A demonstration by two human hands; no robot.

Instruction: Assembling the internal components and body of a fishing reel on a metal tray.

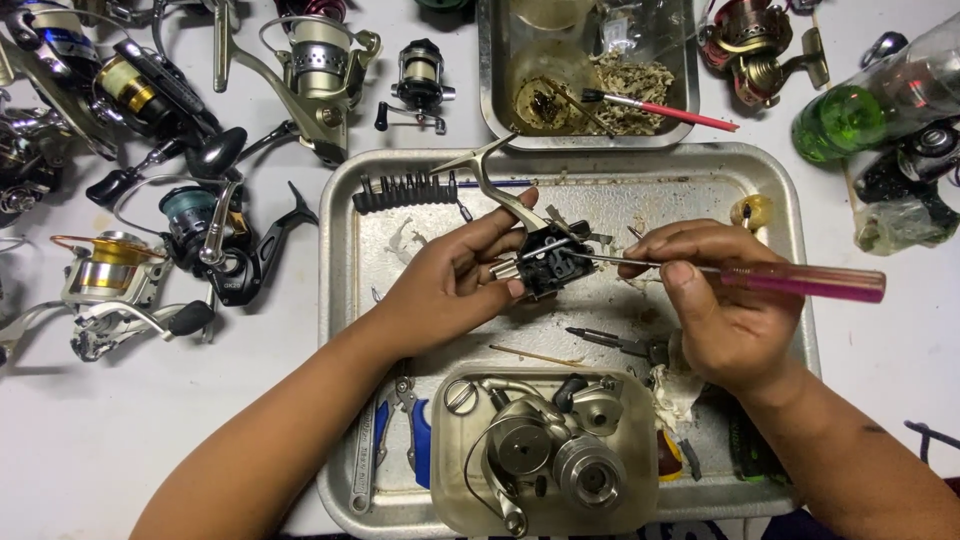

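Along the left edge of the surface (90,450) lie several spinning reels (190,240), untouched. The left hand (455,275) is over the middle of the large metal tray (790,200), its fingers (500,225) closed on a dark reel body (548,265), the silver foot of which rises toward the tray's far-left corner. The right hand (725,305) has its fingers pinched narrowly on a screwdriver (720,272) with a pink translucent handle. The tool's long axis runs nearly level, left to right; the tip points left and meets the reel body, while the handle extends toward the tray's right edge. In my judgement, good practice here is to keep the shaft in line with the fastener and the body braced firmly, so the tip does not slip. A smaller dish of reel parts (545,450) sits at the tray's near edge.
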